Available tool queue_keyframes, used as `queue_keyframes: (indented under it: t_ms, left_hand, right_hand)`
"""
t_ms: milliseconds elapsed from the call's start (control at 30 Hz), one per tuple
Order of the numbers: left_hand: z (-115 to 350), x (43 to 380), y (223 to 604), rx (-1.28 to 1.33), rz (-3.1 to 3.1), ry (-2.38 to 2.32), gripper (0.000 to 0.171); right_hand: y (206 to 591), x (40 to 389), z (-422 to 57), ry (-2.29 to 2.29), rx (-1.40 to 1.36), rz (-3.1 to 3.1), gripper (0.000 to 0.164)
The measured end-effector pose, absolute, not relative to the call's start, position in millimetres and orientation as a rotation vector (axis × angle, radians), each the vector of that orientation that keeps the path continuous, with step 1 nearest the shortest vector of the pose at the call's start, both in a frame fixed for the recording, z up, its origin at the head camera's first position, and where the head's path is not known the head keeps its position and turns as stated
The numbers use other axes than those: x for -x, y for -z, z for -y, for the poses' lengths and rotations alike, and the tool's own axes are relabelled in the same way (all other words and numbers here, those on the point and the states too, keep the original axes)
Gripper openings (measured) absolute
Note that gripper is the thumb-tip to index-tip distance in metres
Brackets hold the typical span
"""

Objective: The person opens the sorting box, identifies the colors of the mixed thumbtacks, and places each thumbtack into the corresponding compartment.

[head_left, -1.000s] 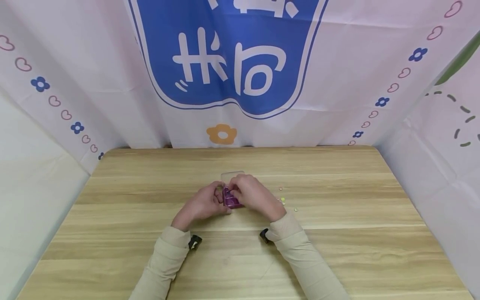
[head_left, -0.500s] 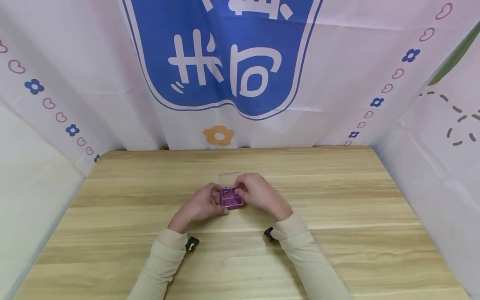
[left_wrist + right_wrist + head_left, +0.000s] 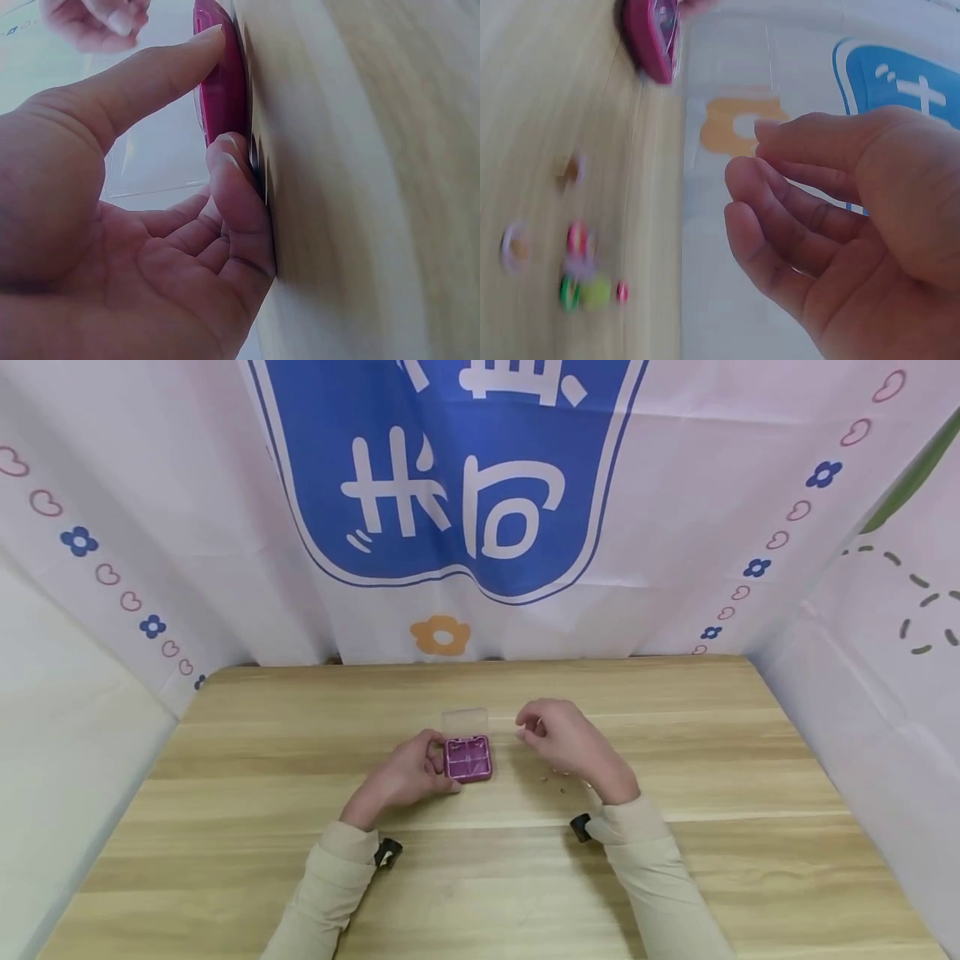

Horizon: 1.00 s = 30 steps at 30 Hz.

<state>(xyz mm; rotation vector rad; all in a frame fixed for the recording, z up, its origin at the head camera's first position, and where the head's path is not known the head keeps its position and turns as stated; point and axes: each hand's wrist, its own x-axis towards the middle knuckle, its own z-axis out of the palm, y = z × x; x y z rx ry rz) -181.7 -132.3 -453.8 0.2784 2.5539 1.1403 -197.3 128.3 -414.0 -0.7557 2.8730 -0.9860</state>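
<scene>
Lowering the loose-fingered, empty right hand (image 3: 570,739) carelessly could scatter small multicoloured pieces (image 3: 594,292); the left hand (image 3: 407,770) grips the purple square plastic box (image 3: 468,760) mid-frame.

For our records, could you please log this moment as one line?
Left hand: holds purple box; right hand: raised, nothing visible in grip; lid: open; coloured pieces: on table

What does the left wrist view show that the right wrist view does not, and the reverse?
Only the left wrist view shows the palm of the left hand, its thumb against the purple box. Only the right wrist view shows small coloured pieces and an orange printed flower. Both show the box, the right hand and the wooden table.
</scene>
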Motion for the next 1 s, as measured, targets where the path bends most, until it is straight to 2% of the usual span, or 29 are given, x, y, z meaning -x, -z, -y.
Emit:
queue_keyframes:
  t_ms: [200,400,833,1000]
  left_hand:
    - [133,182,454,-0.268,-2.559,-1.154,0.073]
    - [133,183,455,-0.260,-2.553,-1.134,0.074]
    - [133,182,457,-0.274,-2.554,-1.123,0.074]
    - [134,182,457,-0.274,-2.556,-1.131,0.074]
  right_hand:
    - [417,195,-156,0.937,0.669,-2.847,0.013]
    - [423,195,-178,0.842,0.625,-2.782,0.003]
    - [425,188,-210,0.741,0.380,-2.550,0.022]
    - [428,188,-207,0.724,0.354,-2.453,0.021]
